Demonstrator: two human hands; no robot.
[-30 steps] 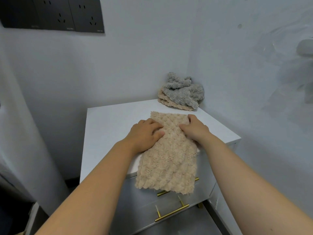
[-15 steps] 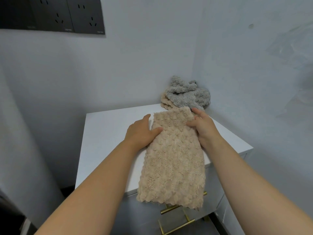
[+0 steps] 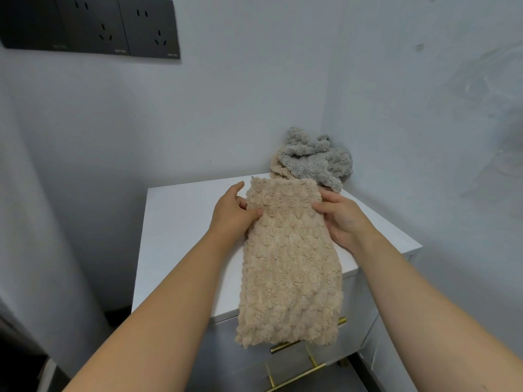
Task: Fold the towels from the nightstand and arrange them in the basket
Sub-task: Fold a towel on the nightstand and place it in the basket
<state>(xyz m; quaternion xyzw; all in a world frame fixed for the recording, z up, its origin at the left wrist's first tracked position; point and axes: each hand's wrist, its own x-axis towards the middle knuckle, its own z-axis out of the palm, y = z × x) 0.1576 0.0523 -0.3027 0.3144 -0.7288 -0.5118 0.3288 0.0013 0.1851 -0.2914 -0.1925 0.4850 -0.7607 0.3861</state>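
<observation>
One beige towel (image 3: 288, 267) is held between two hands, as a long narrow strip running from 12 o'clock to 6 o'clock. The left hand (image 3: 232, 216) grips its edge at 9 o'clock, with the thumb on the upper face. The right hand (image 3: 342, 219) grips the opposite edge at 3 o'clock, thumb in front and fingers curled behind. The strip lies over the top of one white nightstand (image 3: 181, 222), and its lower end hangs past the front edge, in front of the drawer. I cannot tell if its middle part touches the top.

At the 1 o'clock corner of the top there is a pile of two more towels, so three towels in all. One grey towel (image 3: 314, 162) lies crumpled above, and a second beige towel (image 3: 276, 168) is under it, mostly covered; only its left border shows.

Two gold handles (image 3: 297, 376) are on the drawer fronts at 6 o'clock; the hanging towel hides part of the upper one.

At 10 o'clock on the wall are three black socket panels (image 3: 93, 26); the leftmost is cut off by the frame.
</observation>
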